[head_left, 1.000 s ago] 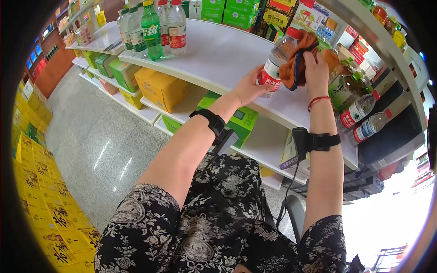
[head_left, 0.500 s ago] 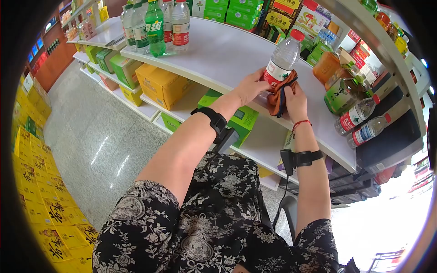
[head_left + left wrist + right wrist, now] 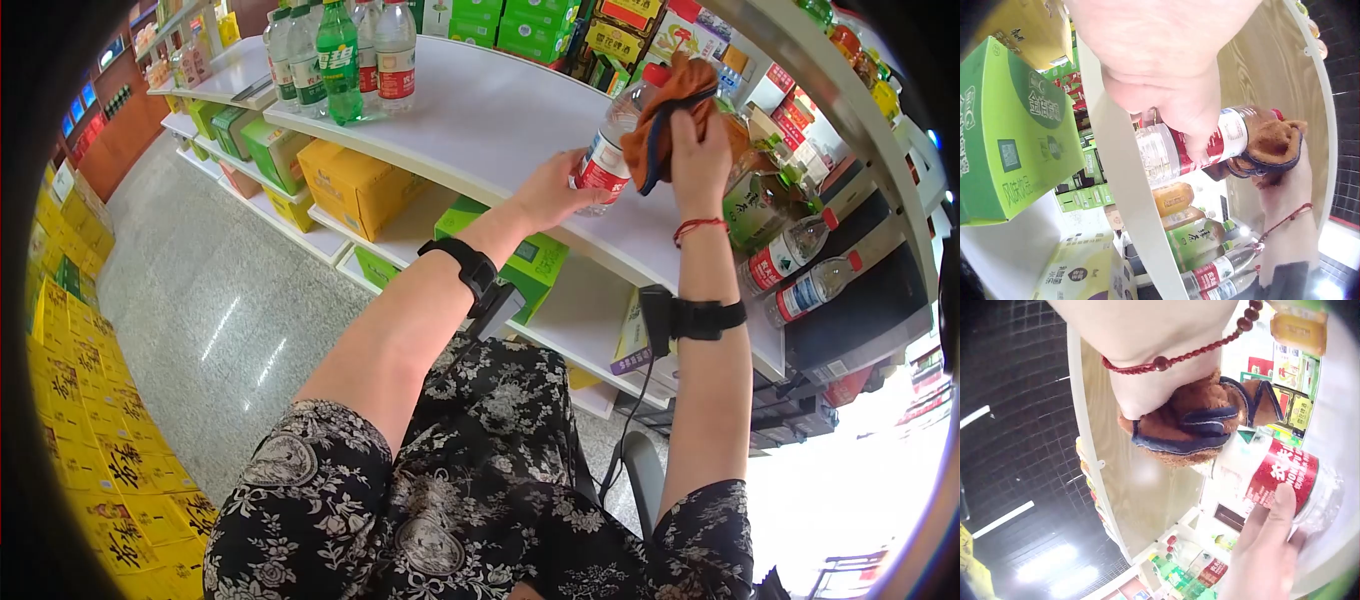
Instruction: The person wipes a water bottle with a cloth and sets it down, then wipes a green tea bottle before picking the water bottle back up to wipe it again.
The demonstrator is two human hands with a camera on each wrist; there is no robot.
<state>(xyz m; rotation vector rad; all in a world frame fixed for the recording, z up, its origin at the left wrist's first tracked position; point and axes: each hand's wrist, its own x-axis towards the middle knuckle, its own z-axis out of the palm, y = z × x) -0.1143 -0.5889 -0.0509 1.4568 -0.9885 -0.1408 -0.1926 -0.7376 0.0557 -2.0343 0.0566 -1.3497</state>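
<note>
My left hand [image 3: 553, 192] grips a clear water bottle [image 3: 604, 165] with a red-and-white label around its lower half, thumb across the label. The bottle leans slightly to the right over the white shelf, and its red cap shows beside the cloth. With my right hand [image 3: 700, 155] I hold a brown cloth [image 3: 668, 125] with dark blue edging, bunched against the bottle's upper part. In the right wrist view the cloth [image 3: 1185, 425] wraps over the bottle's neck, while the left thumb presses the red label [image 3: 1285, 475]. The left wrist view shows the bottle's base [image 3: 1157, 153] below the left hand.
A green Sprite bottle [image 3: 338, 65] stands among several water bottles on the white shelf [image 3: 490, 110] at left. More drinks, including a green tea bottle [image 3: 755, 210], line the right side. Boxes, one yellow [image 3: 350, 190], fill the lower shelves. Yellow cartons [image 3: 110, 440] are stacked at far left.
Half a second ago the cloth was at the bottle's lower part; my right hand has moved it up to the neck and cap, about where it was a second ago. The left hand keeps its grip.
</note>
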